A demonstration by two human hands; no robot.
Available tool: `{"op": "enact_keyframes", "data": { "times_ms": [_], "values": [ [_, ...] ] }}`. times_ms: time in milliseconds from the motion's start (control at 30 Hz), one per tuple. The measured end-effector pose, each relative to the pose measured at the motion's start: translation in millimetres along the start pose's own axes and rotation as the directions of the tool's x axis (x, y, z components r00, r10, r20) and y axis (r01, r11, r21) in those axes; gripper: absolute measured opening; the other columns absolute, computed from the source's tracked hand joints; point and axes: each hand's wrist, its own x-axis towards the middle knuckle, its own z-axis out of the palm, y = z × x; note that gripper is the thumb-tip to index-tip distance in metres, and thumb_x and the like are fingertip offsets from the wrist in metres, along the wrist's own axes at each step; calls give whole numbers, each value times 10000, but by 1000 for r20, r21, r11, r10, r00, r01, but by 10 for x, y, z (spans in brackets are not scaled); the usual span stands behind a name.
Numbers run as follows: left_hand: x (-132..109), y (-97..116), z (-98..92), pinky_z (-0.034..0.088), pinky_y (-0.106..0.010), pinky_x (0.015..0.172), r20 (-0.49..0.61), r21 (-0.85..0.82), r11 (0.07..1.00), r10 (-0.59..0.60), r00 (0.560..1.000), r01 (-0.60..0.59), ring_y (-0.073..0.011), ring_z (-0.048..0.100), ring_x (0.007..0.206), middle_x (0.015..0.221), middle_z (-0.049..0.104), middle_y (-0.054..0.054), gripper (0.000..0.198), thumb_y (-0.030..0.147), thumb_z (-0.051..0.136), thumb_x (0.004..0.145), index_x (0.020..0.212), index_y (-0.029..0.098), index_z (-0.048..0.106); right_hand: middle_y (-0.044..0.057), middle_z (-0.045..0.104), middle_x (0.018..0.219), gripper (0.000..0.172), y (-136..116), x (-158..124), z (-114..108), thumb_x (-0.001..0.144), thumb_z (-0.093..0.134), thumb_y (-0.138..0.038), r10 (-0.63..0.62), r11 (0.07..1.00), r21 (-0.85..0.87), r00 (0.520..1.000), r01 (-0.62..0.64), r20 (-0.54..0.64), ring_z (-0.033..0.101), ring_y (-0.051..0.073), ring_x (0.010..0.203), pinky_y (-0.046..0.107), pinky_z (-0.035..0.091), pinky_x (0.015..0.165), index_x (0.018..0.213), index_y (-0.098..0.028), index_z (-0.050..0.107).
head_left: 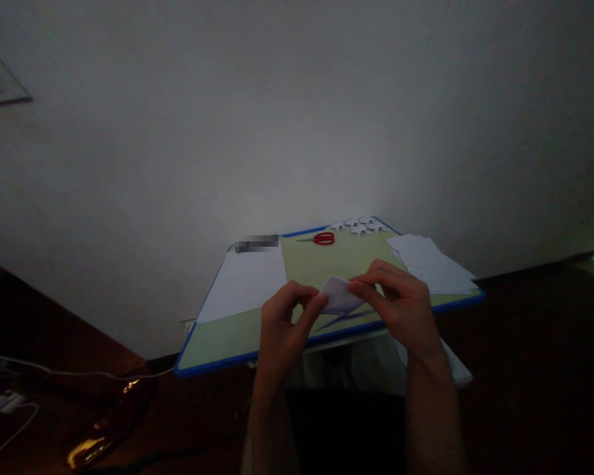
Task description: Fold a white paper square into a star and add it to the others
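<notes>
My left hand [284, 323] and my right hand [398, 303] both pinch a small folded piece of white paper [339, 295] between them, just above a green board with a blue rim [218, 340]. The fingers of each hand are closed on the paper's edges. The paper casts a dark pointed shadow on the board below it.
Red-handled scissors [321, 238] lie at the board's far edge, near several white cut-out paper stars [359, 225]. A white sheet [245, 284] lies on the board's left, a stack of sheets [433, 264] on its right. White cables [54, 373] run over the dark floor at left. A pale wall stands behind.
</notes>
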Motion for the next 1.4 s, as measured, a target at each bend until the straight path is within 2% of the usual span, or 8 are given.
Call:
{"op": "enact_keyframes", "data": {
  "times_ms": [200, 333, 400, 700, 967, 1067, 1233, 1400],
  "values": [
    [12, -53, -36, 509, -265, 675, -32, 47, 999, -1, 999, 3, -173, 660, 753, 788, 730, -30, 158, 316, 806, 899, 815, 193, 750, 6, 632, 737, 254, 57, 16, 5, 972, 746, -411, 56, 998, -11, 998, -56, 32, 571, 172, 704, 327, 450, 661, 796, -230, 778],
    [22, -68, -4, 502, -248, 655, -85, 22, 1000, 7, 996, -5, -146, 640, 703, 756, 716, -10, 149, 290, 798, 901, 805, 194, 736, 61, 696, 938, 468, 86, 6, -52, 949, 668, -662, 1, 999, 51, 988, -9, 157, 629, 219, 865, 357, 480, 736, 1091, -242, 818],
    [26, -70, 0, 508, -246, 650, -96, -7, 1000, 3, 995, -4, -141, 641, 690, 759, 714, -6, 148, 290, 800, 902, 812, 193, 735, 64, 693, 999, 537, 110, -13, -82, 873, 764, -661, -3, 998, 61, 976, -11, 216, 635, 230, 906, 362, 497, 760, 1235, -265, 788],
    [14, -25, 17, 537, -273, 748, -70, -59, 998, 6, 998, -10, -174, 679, 795, 850, 730, -35, 200, 389, 778, 940, 905, 192, 765, 30, 750, 880, 190, 150, -13, 38, 904, 816, -415, 166, 974, 139, 981, -179, 103, 699, 192, 800, 299, 576, 709, 949, -234, 777],
    [25, -16, 12, 580, -389, 931, 99, -388, 922, 53, 994, -10, -334, 724, 1126, 1195, 769, -146, 839, 796, 823, 683, 1259, 193, 734, 11, 758, 865, 186, 38, 52, 157, 888, 817, -371, 253, 936, 253, 967, -246, 3, 721, 173, 791, 270, 594, 711, 931, -237, 697],
    [41, -14, 41, 593, -381, 910, 68, -330, 944, -1, 998, 24, -331, 738, 1113, 1183, 781, -136, 830, 676, 937, 627, 1270, 195, 725, 8, 750, 862, 179, 11, 55, 167, 897, 800, -360, 253, 933, 265, 968, -242, -6, 716, 169, 786, 263, 584, 696, 936, -235, 680],
    [65, 26, 122, 605, -311, 800, -73, -198, 978, -73, 995, 57, -223, 762, 873, 908, 799, -62, 287, 393, 893, 813, 948, 175, 765, -17, 725, 853, 142, 22, 35, 182, 912, 787, -290, 228, 924, 304, 973, -230, 40, 697, 137, 772, 230, 548, 688, 948, -238, 659],
    [63, 25, 140, 614, -255, 708, -112, -262, 965, -13, 994, -17, -176, 769, 800, 951, 809, -33, 512, 282, 906, 805, 1274, 230, 709, -31, 723, 893, 197, 0, 42, 194, 936, 760, -245, 198, 915, 351, 979, -201, 44, 703, 140, 798, 233, 535, 683, 1103, -279, 661]
  ]
}}
